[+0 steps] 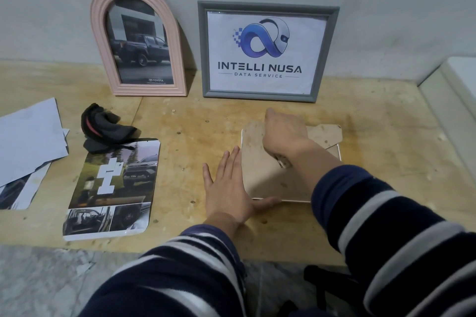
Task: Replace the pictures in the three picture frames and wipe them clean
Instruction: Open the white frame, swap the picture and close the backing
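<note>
A third picture frame (265,175) lies face down on the wooden table, its brown backing board up and its stand flap at the far right. My left hand (229,188) lies flat with straight fingers against the frame's left edge, thumb along the near edge. My right hand (283,134) is curled over the backing's far side, fingers bent down on it; what they hold is hidden. A pink arched frame (139,41) with a truck photo and a grey frame (268,51) with a logo print lean on the wall. A black cloth (105,126) lies at the left.
A cut-out car picture (113,188) with rounded corners lies left of the hands. Loose paper sheets (28,141) sit at the far left edge. A white ledge (453,90) borders the table on the right. The table's front edge runs just below my left wrist.
</note>
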